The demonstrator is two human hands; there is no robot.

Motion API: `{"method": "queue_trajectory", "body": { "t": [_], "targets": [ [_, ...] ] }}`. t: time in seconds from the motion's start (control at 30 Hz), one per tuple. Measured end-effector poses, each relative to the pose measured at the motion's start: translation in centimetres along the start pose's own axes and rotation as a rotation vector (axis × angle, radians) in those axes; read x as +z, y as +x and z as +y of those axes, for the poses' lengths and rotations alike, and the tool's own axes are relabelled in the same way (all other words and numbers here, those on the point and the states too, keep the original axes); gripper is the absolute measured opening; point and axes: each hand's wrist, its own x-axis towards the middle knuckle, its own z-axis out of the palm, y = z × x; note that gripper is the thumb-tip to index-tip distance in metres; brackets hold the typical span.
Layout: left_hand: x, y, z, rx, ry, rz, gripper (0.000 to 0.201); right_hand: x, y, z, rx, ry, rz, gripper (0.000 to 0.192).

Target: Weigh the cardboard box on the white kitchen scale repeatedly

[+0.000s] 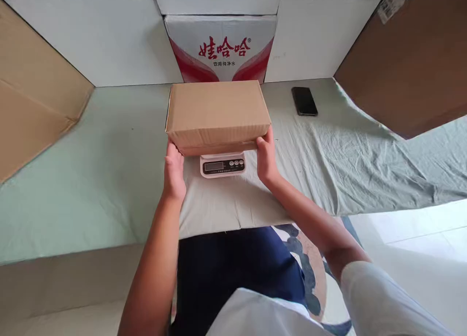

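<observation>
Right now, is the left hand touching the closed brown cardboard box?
Touching: the head view shows the left hand pressed against the closed brown cardboard box's near left corner.

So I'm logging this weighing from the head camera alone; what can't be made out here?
- Scale display: too small to read.
- Scale platform: hidden under the cardboard box.
- Left hand and right hand fingers: partly behind the box's sides.
- Box contents: closed.
- Phone screen: dark.

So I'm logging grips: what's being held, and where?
The cardboard box, by its two ends: left hand and right hand at its lower corners, over the scale.
</observation>
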Motion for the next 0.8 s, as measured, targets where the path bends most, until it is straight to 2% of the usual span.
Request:
{"method": "queue_trajectory", "body": {
  "t": [0.23,0.43,0.63,0.8],
  "targets": [
    [0.3,1.0,0.3,0.002,-0.067,0.04,0.071,-0.2,0.6,-0.1,-0.038,-0.024,-0.005,0.067],
    [1.1,5.4,0.3,0.035,-0.079,0.051,0.064,-1.1,4.3,1.5,-0.131,-0.195,0.001,0.068],
    [1.0,11.5,-2.5,-0.009,-0.016,0.109,0.073,0.4,10.0,3.7,-0.217,-0.123,0.02,0.066],
    [1.2,14.3,-5.3,-0.152,-0.023,0.204,0.071,1.4,13.3,5.7,-0.152,-0.12,0.014,0.067]
  ]
}}
